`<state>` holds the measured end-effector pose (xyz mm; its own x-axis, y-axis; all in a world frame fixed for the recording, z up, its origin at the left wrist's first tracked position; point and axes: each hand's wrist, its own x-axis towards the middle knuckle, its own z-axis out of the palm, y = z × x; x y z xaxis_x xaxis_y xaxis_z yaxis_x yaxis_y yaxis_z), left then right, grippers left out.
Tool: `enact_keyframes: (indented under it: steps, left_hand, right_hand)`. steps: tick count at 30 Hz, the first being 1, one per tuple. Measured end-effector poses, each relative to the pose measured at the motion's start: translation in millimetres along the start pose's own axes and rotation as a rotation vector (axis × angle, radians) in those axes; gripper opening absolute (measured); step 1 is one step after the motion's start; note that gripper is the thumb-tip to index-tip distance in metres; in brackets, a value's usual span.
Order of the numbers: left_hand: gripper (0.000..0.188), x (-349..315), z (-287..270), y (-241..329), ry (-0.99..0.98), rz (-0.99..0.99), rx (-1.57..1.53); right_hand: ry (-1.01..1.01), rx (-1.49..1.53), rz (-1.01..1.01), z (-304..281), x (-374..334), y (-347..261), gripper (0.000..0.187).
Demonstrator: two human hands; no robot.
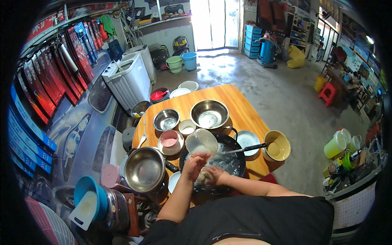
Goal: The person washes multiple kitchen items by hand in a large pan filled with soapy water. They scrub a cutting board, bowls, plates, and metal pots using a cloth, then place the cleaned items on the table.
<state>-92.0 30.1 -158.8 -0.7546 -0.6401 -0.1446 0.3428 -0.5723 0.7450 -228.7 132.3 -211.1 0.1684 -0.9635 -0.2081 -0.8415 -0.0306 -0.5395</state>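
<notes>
A translucent round bowl (203, 143) is tilted over a large dark wok (241, 167), with my left hand (195, 164) closed on its near edge. The wok holds water with whitish foam. Just below, my right hand (217, 175) is closed on a crumpled beige cloth (205, 178) inside the wok; part of the cloth is hidden by my left wrist. A long-handled utensil with a black handle (256, 147) leans across the wok's right rim, its head hidden in the foam.
On the wooden table (241, 108) stand steel bowls (209, 114), a pink bowl (169, 139), a small cream bowl (187, 128), a pale plate (248, 143) and a yellow pot (277, 146). A steel pan (145, 169) sits at the left edge. A washing machine (128, 77) stands beyond.
</notes>
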Motion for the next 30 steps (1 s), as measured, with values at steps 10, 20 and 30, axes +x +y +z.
enact_keyframes:
  steps: [10, 20, 30]
  left_hand:
    - [0.039, -23, -25, 2, 0.231, 0.077, 0.287]
    - [0.053, -5, -9, -26, 0.061, 0.217, 0.490]
    - [0.037, 12, 42, -31, 0.170, 0.129, 0.590]
  right_hand:
    - [0.036, 0.035, 0.203, 26, 29, 22, 0.061]
    - [0.390, 1.027, 0.015, -28, -6, 31, 0.039]
    - [0.966, 0.525, -0.167, -34, 20, -6, 0.043]
